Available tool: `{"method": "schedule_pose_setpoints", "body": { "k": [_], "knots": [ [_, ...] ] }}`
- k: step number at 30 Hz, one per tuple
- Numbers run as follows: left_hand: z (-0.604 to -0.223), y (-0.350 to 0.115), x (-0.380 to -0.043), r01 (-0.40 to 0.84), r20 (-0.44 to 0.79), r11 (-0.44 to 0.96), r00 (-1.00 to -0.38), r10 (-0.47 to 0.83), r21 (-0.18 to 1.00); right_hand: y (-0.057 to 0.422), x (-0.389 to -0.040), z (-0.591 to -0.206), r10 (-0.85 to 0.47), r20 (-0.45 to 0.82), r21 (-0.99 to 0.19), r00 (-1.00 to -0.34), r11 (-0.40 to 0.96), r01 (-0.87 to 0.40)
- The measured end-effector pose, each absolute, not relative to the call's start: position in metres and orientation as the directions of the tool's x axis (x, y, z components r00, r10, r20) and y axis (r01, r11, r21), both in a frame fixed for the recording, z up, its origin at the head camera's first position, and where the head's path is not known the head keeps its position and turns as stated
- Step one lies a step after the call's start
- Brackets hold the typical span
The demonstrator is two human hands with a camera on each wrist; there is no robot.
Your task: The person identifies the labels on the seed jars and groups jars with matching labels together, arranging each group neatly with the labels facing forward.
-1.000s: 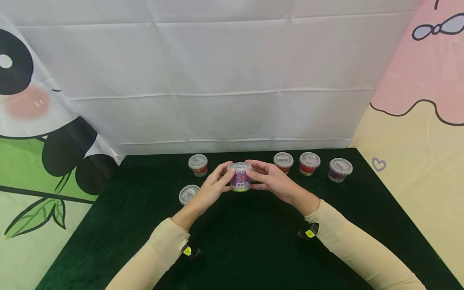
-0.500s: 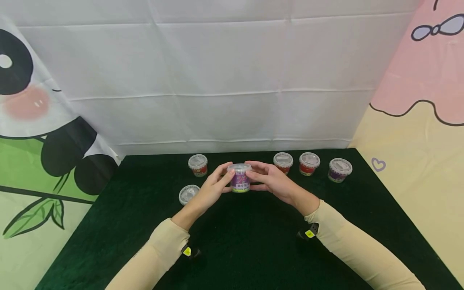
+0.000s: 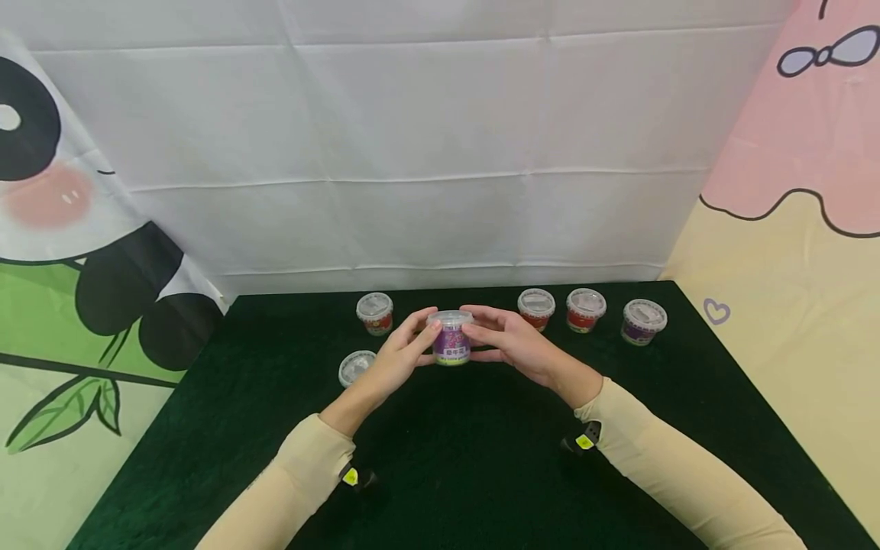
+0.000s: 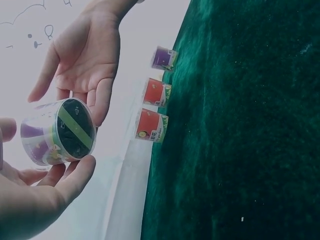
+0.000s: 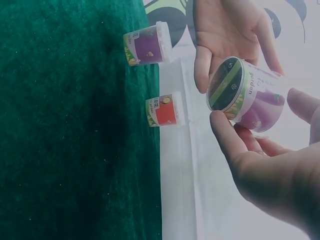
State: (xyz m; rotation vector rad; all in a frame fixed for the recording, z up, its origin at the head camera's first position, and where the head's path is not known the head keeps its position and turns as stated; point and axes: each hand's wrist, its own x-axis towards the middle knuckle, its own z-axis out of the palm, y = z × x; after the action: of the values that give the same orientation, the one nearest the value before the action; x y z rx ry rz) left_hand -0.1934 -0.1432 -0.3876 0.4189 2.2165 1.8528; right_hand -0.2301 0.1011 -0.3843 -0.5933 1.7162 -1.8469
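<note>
left hand (image 3: 400, 354) and right hand (image 3: 520, 348), fingers part-curled, grip the cup (image 3: 451, 340) between them from opposite sides, upright above the table (image 3: 454, 473). light, even pressure from both should hold it level; squeezing harder might dent its sides.

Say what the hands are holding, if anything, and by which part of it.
One purple-labelled cup, held by opposite sides of its round wall: the left hand on one side, the right hand on the other.
</note>
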Motion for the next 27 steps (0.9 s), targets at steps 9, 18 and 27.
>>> {"method": "schedule_pose_setpoints", "body": {
  "k": [9,18,27],
  "knots": [
    [-0.377,-0.154,-0.19,0.098,0.017,0.199,-0.926,0.376,0.975,0.093,-0.228,-0.38,-0.674,-0.026,-0.997,-0.738,-0.038,0.071],
    [-0.363,-0.18,-0.194,0.157,-0.011,0.336,-0.894,0.448,0.929,0.077,-0.228,-0.376,-0.682,-0.013,-0.998,-0.731,-0.039,0.054],
    [-0.361,-0.214,-0.198,0.255,-0.032,0.486,-0.861,0.508,0.836,0.055,-0.229,-0.385,-0.709,0.014,-1.0,-0.705,0.001,-0.021]
  ]
}}
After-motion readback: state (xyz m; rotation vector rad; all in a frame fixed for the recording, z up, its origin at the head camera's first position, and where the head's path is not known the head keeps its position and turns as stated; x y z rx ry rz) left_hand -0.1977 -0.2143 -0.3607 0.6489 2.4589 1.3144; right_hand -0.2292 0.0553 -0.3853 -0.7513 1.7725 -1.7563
